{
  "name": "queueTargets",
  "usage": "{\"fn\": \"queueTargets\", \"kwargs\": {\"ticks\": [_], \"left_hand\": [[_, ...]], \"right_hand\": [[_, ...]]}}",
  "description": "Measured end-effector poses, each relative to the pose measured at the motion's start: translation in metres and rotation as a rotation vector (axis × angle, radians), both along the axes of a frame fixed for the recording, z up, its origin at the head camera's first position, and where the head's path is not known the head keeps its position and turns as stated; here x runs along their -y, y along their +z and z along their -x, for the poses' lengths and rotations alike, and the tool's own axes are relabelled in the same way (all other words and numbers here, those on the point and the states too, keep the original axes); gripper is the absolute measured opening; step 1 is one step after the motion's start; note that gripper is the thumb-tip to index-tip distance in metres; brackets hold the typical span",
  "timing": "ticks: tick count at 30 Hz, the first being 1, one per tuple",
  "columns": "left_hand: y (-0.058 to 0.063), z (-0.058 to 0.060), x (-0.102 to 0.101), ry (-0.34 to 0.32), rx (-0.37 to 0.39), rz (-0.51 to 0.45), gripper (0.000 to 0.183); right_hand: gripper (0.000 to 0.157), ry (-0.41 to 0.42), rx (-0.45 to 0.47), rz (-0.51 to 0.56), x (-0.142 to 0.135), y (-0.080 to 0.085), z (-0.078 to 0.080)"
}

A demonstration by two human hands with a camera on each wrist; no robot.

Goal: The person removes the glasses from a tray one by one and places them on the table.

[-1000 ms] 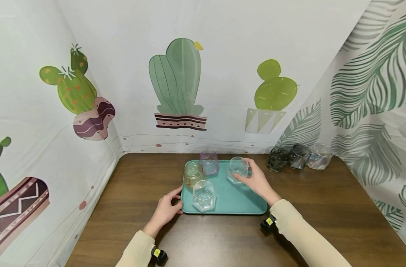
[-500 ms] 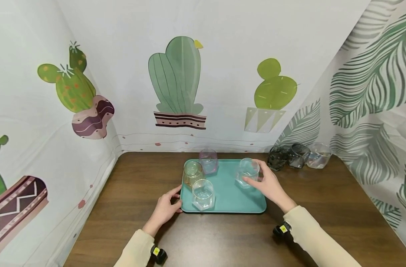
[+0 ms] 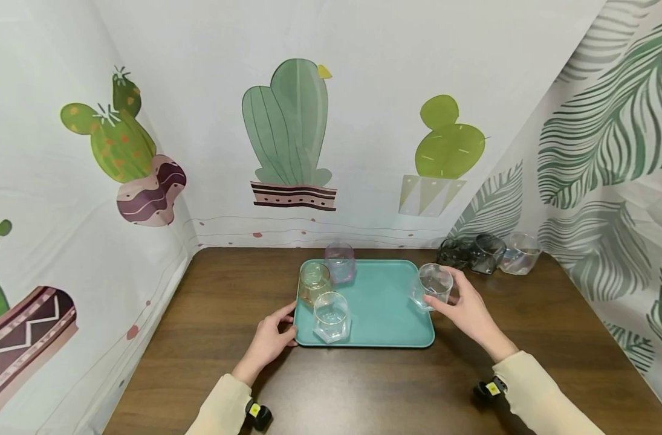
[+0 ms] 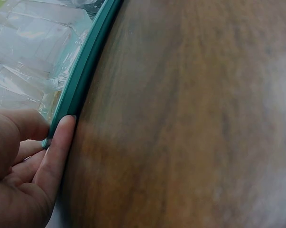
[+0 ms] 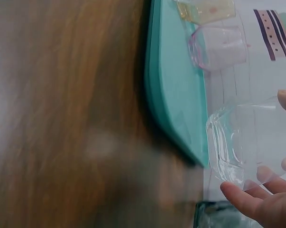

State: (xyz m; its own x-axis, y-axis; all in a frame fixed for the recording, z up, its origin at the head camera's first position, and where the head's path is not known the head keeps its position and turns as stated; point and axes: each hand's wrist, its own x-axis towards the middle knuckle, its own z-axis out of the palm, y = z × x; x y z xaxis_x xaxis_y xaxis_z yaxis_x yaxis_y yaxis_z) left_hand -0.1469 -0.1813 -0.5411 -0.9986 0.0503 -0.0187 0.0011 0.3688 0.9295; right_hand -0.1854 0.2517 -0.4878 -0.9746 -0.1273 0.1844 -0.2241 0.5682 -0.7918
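Note:
A clear drinking glass (image 3: pixel 434 284) is in my right hand (image 3: pixel 468 305), thumb on the near side and fingers on the far side. It hangs above the right end of the teal tray (image 3: pixel 382 329); in the right wrist view this glass (image 5: pixel 249 137) is off the tray surface. My left hand (image 3: pixel 269 338) grips the tray's left edge near the front corner, thumb and fingers at the rim (image 4: pixel 78 78). On the tray's left part stand another clear glass (image 3: pixel 332 318), an amber-green glass (image 3: pixel 314 281) and a pink-purple glass (image 3: pixel 340 264).
At the back right of the brown wooden table (image 3: pixel 200 296) stand a dark glass (image 3: pixel 451 254), a grey glass (image 3: pixel 487 254) and a clear glass (image 3: pixel 520 254) in a row. A cactus-print cloth (image 3: pixel 374 121) rises behind the table.
My right hand has carried the clear glass rightward across the tray, from its back middle to its right edge. My left hand and the tray have stayed in place.

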Motion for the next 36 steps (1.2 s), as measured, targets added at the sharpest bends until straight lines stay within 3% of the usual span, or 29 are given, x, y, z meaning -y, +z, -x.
{"fn": "queueTargets", "kwargs": {"ticks": [12,22,36], "left_hand": [[0.001,-0.001,0.001,0.002,0.012,-0.007,0.06],[0.0,-0.001,0.0,-0.004,0.008,-0.007,0.06],[0.0,-0.001,0.0,-0.007,0.004,-0.007,0.06]], "right_hand": [[0.073,-0.128,-0.053,0.008,-0.044,-0.004,-0.012],[0.078,-0.229,-0.031,-0.021,-0.083,-0.007,-0.013],[0.087,-0.383,0.041,-0.154,-0.127,-0.009,-0.015]]}}
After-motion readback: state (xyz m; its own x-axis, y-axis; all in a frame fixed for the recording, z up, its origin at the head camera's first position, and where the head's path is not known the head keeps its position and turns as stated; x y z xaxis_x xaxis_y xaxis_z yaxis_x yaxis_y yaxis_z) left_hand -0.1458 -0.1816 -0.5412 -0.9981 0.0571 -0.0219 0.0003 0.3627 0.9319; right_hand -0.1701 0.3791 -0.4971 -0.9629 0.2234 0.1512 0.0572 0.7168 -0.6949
